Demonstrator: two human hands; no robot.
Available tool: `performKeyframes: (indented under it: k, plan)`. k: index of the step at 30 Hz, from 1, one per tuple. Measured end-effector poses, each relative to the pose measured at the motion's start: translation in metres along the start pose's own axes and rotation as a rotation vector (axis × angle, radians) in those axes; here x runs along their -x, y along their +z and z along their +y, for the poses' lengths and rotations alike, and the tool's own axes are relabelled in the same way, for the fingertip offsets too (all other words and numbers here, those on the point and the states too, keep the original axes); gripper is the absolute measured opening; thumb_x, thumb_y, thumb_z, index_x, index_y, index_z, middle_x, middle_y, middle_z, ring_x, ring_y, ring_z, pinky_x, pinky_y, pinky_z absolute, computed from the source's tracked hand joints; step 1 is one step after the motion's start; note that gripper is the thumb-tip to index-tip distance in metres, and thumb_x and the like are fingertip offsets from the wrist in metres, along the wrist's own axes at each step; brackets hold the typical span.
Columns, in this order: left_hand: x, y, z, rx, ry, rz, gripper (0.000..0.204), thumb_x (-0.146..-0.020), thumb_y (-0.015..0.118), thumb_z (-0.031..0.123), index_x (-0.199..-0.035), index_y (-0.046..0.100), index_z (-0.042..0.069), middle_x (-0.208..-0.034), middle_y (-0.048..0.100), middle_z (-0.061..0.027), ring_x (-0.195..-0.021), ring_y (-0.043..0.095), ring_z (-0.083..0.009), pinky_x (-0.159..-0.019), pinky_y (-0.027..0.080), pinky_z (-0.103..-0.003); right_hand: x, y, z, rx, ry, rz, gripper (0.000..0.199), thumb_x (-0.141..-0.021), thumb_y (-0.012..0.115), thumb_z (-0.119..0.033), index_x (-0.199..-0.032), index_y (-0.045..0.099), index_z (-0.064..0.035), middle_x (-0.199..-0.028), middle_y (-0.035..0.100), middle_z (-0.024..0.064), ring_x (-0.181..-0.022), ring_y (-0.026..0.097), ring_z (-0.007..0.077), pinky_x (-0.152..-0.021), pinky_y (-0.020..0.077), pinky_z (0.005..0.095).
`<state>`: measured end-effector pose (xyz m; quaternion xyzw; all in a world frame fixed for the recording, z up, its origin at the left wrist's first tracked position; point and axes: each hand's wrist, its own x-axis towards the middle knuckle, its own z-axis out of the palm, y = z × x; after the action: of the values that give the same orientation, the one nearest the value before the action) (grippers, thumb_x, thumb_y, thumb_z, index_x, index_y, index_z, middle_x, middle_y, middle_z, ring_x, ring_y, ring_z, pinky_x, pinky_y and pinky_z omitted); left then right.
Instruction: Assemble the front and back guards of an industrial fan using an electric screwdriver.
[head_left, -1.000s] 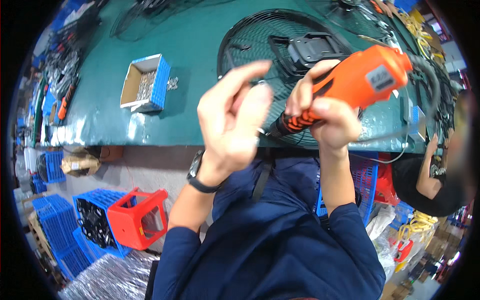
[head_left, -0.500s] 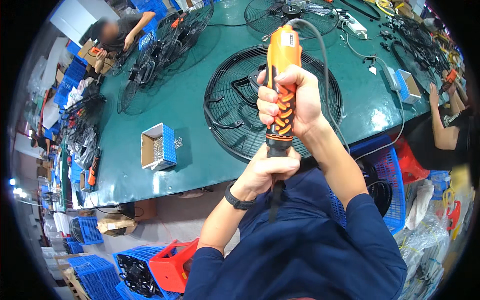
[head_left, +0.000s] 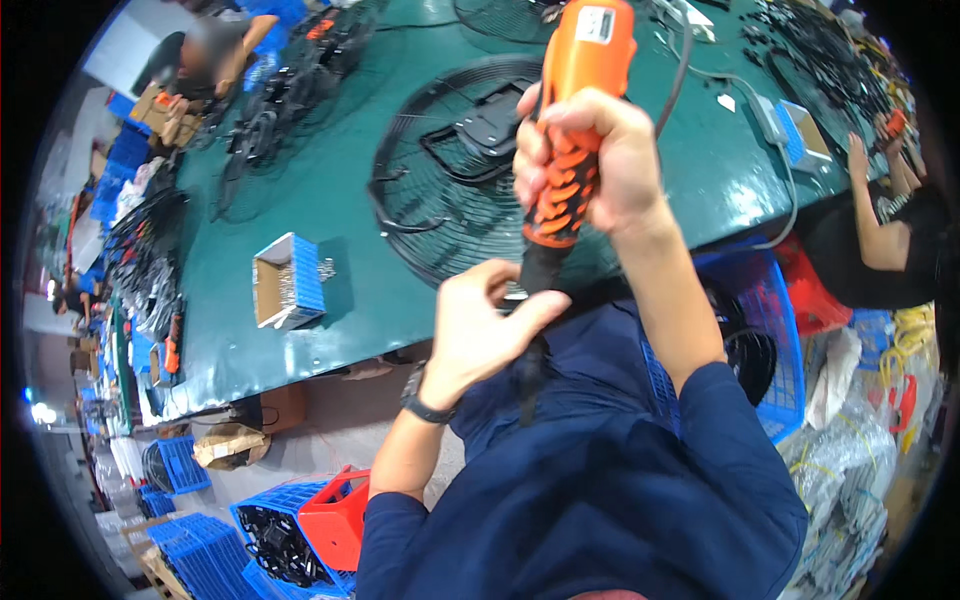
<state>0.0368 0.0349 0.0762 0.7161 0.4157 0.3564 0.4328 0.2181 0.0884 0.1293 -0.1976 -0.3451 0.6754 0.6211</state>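
My right hand (head_left: 605,160) is wrapped around the grip of an orange and black electric screwdriver (head_left: 590,55), held tilted with its black nose toward me. My left hand (head_left: 485,325) is at that nose, with its thumb stretched across the lower end. Its thumb and index finger are apart; its other fingers are mostly hidden. Beneath the tool, a round black fan grille (head_left: 415,155) lies on the green table (head_left: 345,205). A black bracket-like part (head_left: 495,125) sits on the grille.
Left of the grille stands an open blue box (head_left: 308,275) of small metal parts. Another small box (head_left: 800,140) is at the right. Co-workers are at the far left and right. Blue crates (head_left: 785,345) and a red stool (head_left: 340,520) stand beside me.
My right hand has raised the screwdriver toward me and tilted it further. My left hand has loosened, its thumb and index finger spreading apart. The view has shifted slightly.
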Motion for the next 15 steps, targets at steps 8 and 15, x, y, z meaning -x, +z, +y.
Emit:
performKeyframes:
  k: [8, 15]
  plan:
    - [0.037, -0.048, -0.057, 0.145, -0.331, 0.314, 0.038, -0.088, 0.064, 0.021, -0.114, 0.06, -0.006, -0.064, 0.042, 0.0088, -0.049, 0.027, 0.0015, -0.042, 0.02, -0.017, 0.051, -0.136, -0.089, 0.347, -0.059, 0.343, 0.042, -0.08, 0.059, -0.018, -0.115, 0.046, 0.0012, -0.094, 0.061, 0.0157, -0.057, 0.06, 0.0203, -0.049, 0.0518, 0.0319]
    - [0.018, -0.032, -0.079, 0.24, -0.469, 0.353, 0.028, -0.084, 0.07, 0.021, -0.099, 0.065, -0.002, -0.06, 0.031, 0.0091, -0.053, 0.027, -0.0007, -0.047, 0.02, -0.02, 0.045, -0.208, -0.07, 0.256, 0.169, 0.537, 0.043, -0.077, 0.063, -0.014, -0.116, 0.049, -0.0054, -0.096, 0.056, 0.0064, -0.063, 0.066, 0.0279, -0.045, 0.0511, 0.0328]
